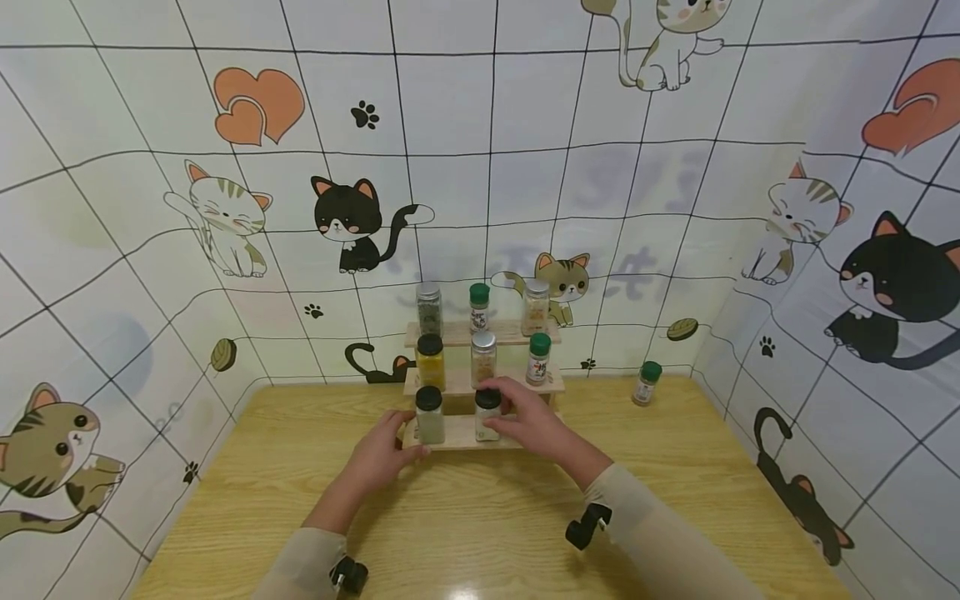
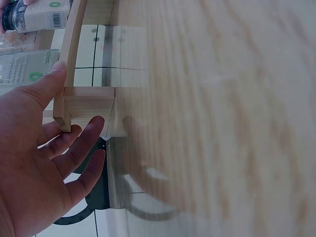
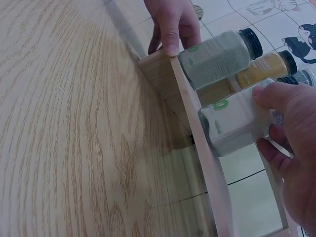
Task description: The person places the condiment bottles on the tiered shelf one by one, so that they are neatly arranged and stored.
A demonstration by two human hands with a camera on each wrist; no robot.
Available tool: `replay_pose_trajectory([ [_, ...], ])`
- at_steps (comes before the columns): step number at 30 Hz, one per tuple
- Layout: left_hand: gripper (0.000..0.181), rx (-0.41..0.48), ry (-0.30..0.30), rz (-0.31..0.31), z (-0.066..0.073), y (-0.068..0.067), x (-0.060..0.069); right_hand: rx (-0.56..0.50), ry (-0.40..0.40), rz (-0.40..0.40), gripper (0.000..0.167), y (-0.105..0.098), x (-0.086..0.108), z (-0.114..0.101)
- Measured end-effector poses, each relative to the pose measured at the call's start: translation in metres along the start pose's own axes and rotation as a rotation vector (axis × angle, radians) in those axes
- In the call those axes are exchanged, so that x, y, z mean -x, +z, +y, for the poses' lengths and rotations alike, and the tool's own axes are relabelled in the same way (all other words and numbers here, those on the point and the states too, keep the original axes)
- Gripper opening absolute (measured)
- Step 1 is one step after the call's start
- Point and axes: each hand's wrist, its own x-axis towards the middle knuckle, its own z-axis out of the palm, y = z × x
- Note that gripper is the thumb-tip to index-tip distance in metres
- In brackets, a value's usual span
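Observation:
A three-tier wooden spice rack (image 1: 459, 435) stands at the back of the table. My left hand (image 1: 378, 452) grips the left end of its lowest shelf, the thumb against the front edge (image 2: 75, 47). My right hand (image 1: 536, 423) holds a black-lidded spice jar (image 3: 234, 121) between thumb and fingers, at the middle of that lowest shelf. It is upright, its base at the shelf. Left of it stands another black-lidded jar (image 1: 431, 421), close to my left fingers. In the right wrist view the left hand (image 3: 170, 22) shows at the rack's far corner.
On the middle tier are a yellow jar (image 1: 431, 371), a silver-lidded jar (image 1: 483, 367) and a green-lidded bottle (image 1: 537, 368). Three more containers line the top tier (image 1: 455, 335). A separate green-lidded bottle (image 1: 644, 390) stands on the table (image 1: 660, 467) at right. Cat-printed sheeting (image 1: 450, 192) surrounds the table.

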Motion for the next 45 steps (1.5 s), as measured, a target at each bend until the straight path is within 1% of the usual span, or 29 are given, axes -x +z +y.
replay_pose_trajectory([
  [6,0.074,-0.007,0.003,-0.001,-0.003,0.001,-0.002,0.019,0.003,0.018,0.062,0.000,0.001,-0.001],
  [9,0.074,-0.004,0.002,-0.001,-0.002,0.001,-0.002,0.002,0.000,0.035,0.064,-0.002,0.003,-0.003],
  [13,0.073,0.005,-0.003,-0.003,-0.001,0.001,-0.002,-0.027,0.020,0.067,0.064,-0.005,0.011,-0.004],
  [17,0.073,0.005,0.000,-0.005,-0.002,0.001,-0.001,-0.024,0.051,0.096,0.061,-0.012,0.021,-0.002],
  [21,0.073,-0.001,0.002,-0.006,-0.001,0.001,-0.001,0.015,0.059,0.140,0.056,-0.023,0.032,0.001],
  [27,0.074,-0.008,0.007,0.000,-0.002,0.001,-0.002,0.088,0.051,0.220,0.054,-0.045,0.047,0.015],
  [35,0.074,-0.009,0.015,0.006,-0.003,0.001,-0.002,0.111,0.155,0.326,0.050,-0.078,0.072,0.040],
  [39,0.073,-0.008,0.014,0.002,-0.001,0.000,-0.001,0.154,0.196,0.424,0.044,-0.095,0.085,0.053],
  [43,0.073,-0.005,0.014,0.001,-0.001,0.000,-0.001,0.204,0.255,0.563,0.039,-0.112,0.095,0.067],
  [45,0.074,-0.002,0.014,0.002,-0.001,-0.001,-0.001,0.215,0.299,0.632,0.038,-0.121,0.100,0.074],
])
